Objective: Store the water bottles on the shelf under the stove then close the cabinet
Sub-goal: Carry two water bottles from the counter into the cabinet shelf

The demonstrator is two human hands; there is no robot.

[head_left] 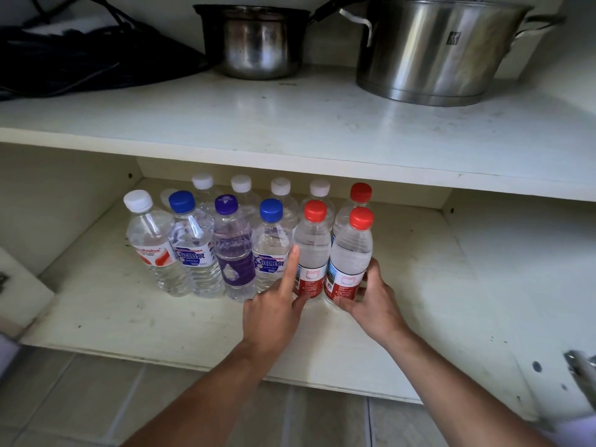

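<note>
The bottles (245, 240) stand upright in rows on the lower shelf (129, 317), under the shelf holding two pots (429, 50). Right hand (371, 298) curls its grip round the rightmost red-capped bottle (351, 253). Left hand (274, 308) rests a straight forefinger against the red-capped neighbour (311, 250).

Cabinet interior, off-white, scuffed and speckled with dark marks. Upper shelf (290, 124): carries a small dark-rimmed steel pot (258, 43) at centre, a large steel stockpot (432, 50) to its right (a stamped logo on its side), and a dark blue cloth bundle (74, 56) at far left. Side walls (54, 195) show small peg holes. Metal hinge (580, 369) at the right edge, blurred. Floor (106, 398) below: grey tiles with pale grout lines. Light soft, even, reflecting off the shelf surface.
</note>
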